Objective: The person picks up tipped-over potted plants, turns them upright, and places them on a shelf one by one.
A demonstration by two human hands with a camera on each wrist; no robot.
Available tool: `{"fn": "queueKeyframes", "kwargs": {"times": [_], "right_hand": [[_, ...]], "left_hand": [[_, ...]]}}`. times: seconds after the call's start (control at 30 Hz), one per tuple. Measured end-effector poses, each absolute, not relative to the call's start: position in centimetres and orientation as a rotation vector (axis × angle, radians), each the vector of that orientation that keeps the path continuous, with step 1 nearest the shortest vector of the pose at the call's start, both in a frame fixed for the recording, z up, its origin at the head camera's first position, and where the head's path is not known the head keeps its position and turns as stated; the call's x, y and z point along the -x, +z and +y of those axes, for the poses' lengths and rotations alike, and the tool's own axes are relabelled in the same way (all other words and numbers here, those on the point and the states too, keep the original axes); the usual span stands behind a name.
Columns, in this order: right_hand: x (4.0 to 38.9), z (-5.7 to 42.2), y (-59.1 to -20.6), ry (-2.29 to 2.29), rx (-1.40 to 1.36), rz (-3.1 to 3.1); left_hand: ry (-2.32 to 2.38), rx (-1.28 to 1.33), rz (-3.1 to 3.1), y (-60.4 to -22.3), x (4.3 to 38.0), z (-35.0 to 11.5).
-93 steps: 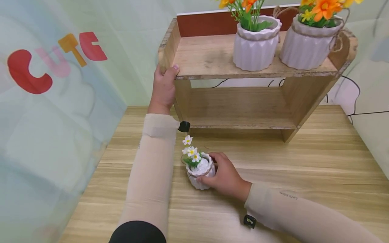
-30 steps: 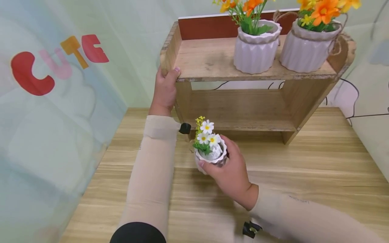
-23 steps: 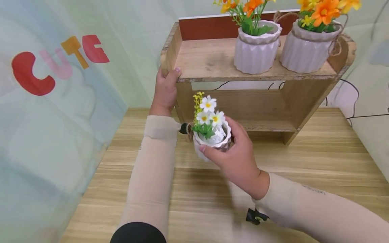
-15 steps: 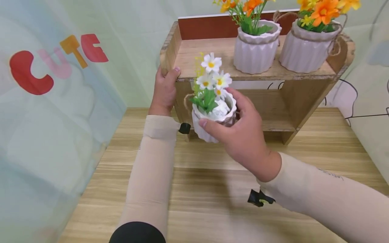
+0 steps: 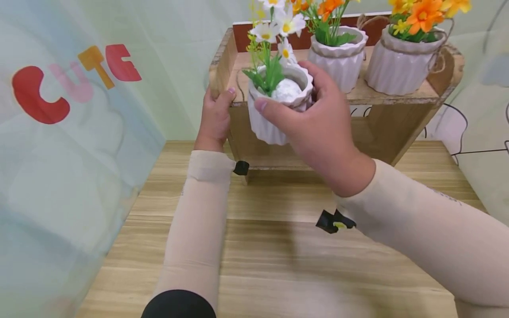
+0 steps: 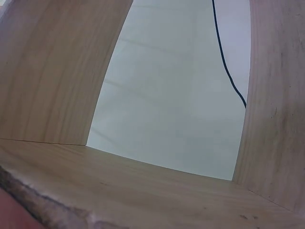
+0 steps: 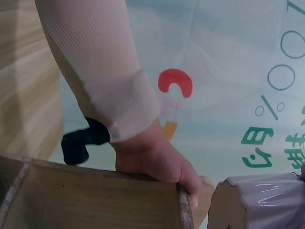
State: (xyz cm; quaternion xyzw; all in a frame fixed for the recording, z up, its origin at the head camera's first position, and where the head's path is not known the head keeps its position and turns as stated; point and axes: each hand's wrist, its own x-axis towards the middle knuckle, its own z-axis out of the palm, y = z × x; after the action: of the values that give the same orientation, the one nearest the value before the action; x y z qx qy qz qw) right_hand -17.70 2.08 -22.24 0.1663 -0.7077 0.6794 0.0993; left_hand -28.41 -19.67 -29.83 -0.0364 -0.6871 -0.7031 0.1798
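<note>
A small wooden shelf unit (image 5: 220, 62) stands on the table, and my left hand (image 5: 214, 117) grips its left side at the upper board, thumb over the front edge. My right hand (image 5: 326, 128) holds a white fluted flowerpot (image 5: 267, 123), thumb at the front of its rim and fingers round the far side. White daisies (image 5: 288, 24) and green leaves rise from the pot. It is in the air before the upper board's left end. In the right wrist view the pot (image 7: 274, 200) shows its underside close to the shelf's corner.
Two larger white pots (image 5: 338, 57) with orange and yellow flowers stand on the right of the upper board. The lower compartment (image 5: 278, 157) opens below. A light wood tabletop (image 5: 254, 265) lies beneath my arms. A printed curtain (image 5: 79, 185) hangs at left.
My right hand has raised the daisy pot from the tabletop to the height of the upper board. My left hand has kept its hold on the shelf.
</note>
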Motion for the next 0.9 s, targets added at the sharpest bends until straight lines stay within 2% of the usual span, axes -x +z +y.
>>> {"fn": "queueKeyframes", "kwargs": {"times": [0.27,0.9], "right_hand": [[19.9,1.1,-20.4,1.931,-0.384,-2.183],[24.5,-1.0,-20.0,1.664,-0.243,-2.488]], "left_hand": [[-2.005,0.099,-1.934,-29.9,28.3,-19.8],[-2.009,0.105,-1.940,-29.8,28.4,-19.8]]}}
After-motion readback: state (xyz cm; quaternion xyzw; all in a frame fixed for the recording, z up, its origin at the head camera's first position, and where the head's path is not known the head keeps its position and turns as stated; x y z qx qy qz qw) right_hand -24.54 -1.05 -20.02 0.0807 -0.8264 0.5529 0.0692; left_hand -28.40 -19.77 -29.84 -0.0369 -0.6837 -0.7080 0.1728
